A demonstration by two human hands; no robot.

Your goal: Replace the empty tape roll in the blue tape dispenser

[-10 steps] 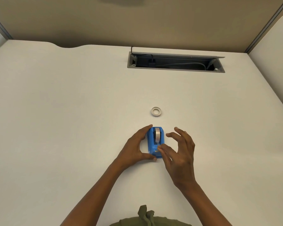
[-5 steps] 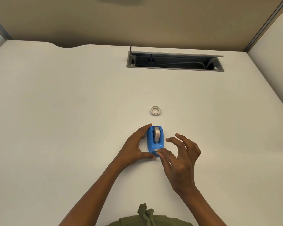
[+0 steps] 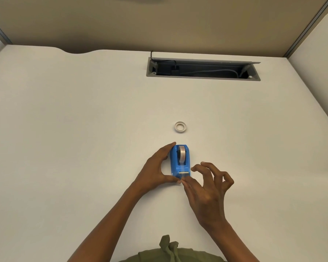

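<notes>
Nearest the camera, a bit of olive-green garment (image 3: 170, 250) shows at the bottom edge, and two bare forearms reach forward over the white desk (image 3: 64, 129). The right hand (image 3: 206, 188) has its fingers loosely curled, its thumb tip pressing a strip of clear tape at the near end of the dispenser. The left hand (image 3: 155, 171) cups the dispenser's left side, thumb at the near corner and index finger at the far corner. One blue tape dispenser (image 3: 180, 161) stands on the desk between the hands, long axis running near to far, its cutter end toward the person; one tape roll (image 3: 182, 153) sits in it. Beyond lies one empty tape core (image 3: 180, 127), flat, apart from the dispenser. Farthest, one open cable tray (image 3: 203, 69) holds wires.
</notes>
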